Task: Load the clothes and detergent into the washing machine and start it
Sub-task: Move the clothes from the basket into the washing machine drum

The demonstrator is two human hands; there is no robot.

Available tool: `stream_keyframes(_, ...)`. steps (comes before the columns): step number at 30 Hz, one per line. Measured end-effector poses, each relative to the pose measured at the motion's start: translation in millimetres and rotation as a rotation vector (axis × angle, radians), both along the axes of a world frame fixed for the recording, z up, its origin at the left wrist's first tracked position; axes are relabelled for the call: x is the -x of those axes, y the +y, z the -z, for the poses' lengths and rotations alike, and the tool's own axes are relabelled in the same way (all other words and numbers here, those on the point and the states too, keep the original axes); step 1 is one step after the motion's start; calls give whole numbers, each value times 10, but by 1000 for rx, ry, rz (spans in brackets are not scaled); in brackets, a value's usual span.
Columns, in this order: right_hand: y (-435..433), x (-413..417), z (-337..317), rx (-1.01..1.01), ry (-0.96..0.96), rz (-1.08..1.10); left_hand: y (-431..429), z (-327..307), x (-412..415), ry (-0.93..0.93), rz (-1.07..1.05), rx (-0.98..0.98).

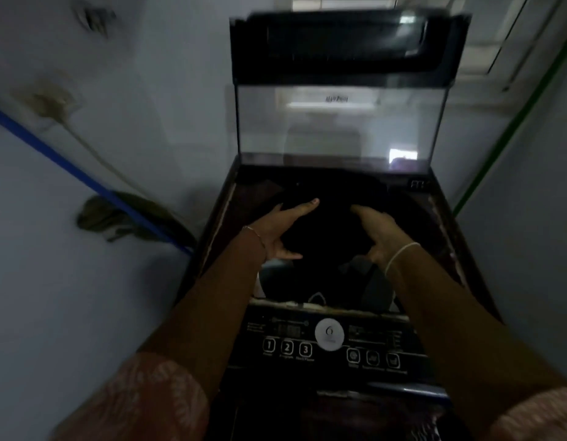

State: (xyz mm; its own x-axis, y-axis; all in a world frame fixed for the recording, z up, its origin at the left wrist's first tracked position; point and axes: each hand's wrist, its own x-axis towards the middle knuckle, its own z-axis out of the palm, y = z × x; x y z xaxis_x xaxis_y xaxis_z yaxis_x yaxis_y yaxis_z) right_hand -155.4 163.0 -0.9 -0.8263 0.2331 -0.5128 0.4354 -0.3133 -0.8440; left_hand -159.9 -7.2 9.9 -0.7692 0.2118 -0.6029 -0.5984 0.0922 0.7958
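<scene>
— What have the hands got?

— A bundle of dark clothes [330, 227], held between them. The left hand [280, 232] clasps one side, fingers laid over the top and thumb underneath. The right hand [379, 232] curls its fingers over the other side.

— Where's the bundle?

— In the mouth of the washing machine [435, 218]. It's too dark to tell if it rests on anything. The lid [339, 122] stands upright behind it. Nearest us is the control panel [288, 348] with its round dial [329, 334]. A blue pipe [53, 157] slants down the left wall.
</scene>
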Motion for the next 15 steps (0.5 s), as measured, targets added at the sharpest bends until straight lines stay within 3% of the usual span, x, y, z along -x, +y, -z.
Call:
stream_keyframes(5,123,255,408,-133,-214,-216,-1,545,242,-122,49,72)
stream_keyframes(12,223,422,801,-230,-404,-511,30,1167,459,-51,165,286)
stream_keyframes(15,217,459,945,-315,-443,-637,173,1352,539,-43,346,369)
